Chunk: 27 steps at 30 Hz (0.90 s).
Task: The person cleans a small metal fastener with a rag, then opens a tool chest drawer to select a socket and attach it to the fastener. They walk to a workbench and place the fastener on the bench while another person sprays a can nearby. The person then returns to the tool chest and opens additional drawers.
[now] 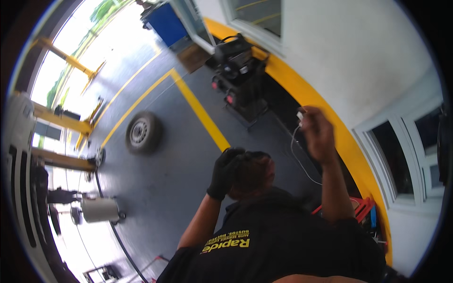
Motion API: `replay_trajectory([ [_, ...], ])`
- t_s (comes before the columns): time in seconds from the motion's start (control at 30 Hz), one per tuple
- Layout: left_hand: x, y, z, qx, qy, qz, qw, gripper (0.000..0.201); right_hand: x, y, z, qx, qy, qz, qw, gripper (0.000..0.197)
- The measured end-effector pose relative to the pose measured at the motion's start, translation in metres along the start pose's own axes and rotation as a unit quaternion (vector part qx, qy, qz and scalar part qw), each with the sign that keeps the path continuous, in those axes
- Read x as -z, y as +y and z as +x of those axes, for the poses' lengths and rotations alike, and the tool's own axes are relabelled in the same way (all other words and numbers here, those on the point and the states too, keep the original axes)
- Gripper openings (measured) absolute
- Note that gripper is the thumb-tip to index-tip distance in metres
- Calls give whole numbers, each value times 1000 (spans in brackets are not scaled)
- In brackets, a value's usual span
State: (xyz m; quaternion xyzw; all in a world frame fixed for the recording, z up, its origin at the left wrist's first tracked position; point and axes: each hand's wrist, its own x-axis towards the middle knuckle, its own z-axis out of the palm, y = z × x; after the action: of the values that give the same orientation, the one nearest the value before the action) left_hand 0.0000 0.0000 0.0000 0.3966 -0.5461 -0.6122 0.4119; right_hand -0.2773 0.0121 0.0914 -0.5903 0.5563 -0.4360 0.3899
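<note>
Neither of my own hands shows clearly; only a skin-coloured strip (311, 278) lies at the bottom edge. Right in front of me is a person in a black shirt (273, 240), seen from above and behind. That person's black-gloved hand (224, 172) rests on their dark hair. Their other, bare hand (317, 134) is raised and pinches a small white plug (299, 115), from which a thin white cable (297, 160) hangs down.
A loose car wheel (141, 132) lies on the grey floor beside a yellow floor line (200, 111). A black machine (238, 70) stands by the white wall. At the left are a white van (19, 155), yellow lift posts (61, 120) and a white tank (99, 210).
</note>
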Motion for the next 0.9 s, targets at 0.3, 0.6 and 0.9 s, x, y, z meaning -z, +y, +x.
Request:
replay_trajectory([
  [0.3, 156, 97, 15, -4, 240, 94, 966, 16, -217, -86, 153, 235, -270, -43, 933, 21],
  [0.6, 331, 129, 80, -41, 361, 101, 926, 17, -380, -131, 341, 200, -422, 63, 882, 17],
  [0.9, 463, 162, 153, -80, 533, -1, 842, 19, -543, -197, 516, 196, -622, 43, 757, 15],
])
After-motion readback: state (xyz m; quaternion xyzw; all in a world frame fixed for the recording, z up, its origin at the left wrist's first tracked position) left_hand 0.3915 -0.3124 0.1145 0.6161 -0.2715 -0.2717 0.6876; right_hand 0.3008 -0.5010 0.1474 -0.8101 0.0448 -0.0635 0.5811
